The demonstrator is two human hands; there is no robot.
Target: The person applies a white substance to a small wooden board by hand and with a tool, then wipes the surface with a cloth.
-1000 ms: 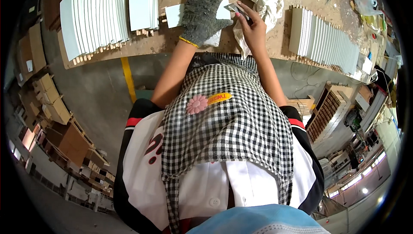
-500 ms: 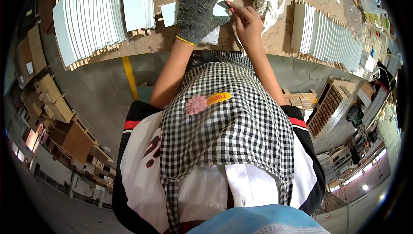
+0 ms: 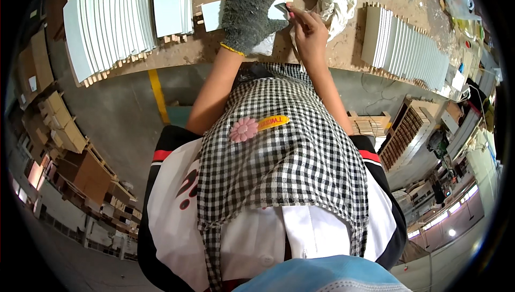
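My left hand (image 3: 249, 15), in a dark grey knit glove with a yellow cuff edge, lies spread over a white board (image 3: 213, 16) and presses it down. Small wooden pegs stick out of the board's ends. Beneath it is a pale, wrapped-looking block (image 3: 263, 48). My bare right hand (image 3: 311, 30) is at the board's right end, thumb and fingers pinched together. Something small and dark shows at its fingertips, too small to name. Next to that hand lies a crumpled white cloth (image 3: 335, 7).
Pegged white boards (image 3: 110, 29) stand in a row at the left, beside another stack (image 3: 173, 5). A further row of boards (image 3: 405, 42) is at the right. Plastic bags (image 3: 461, 2) lie at the far right. The workbench's near edge (image 3: 193, 58) runs before my checked apron (image 3: 279, 163).
My right fingertips have shifted very slightly right and down along the board's end. The left hand stays on the board. The whole view has moved a little.
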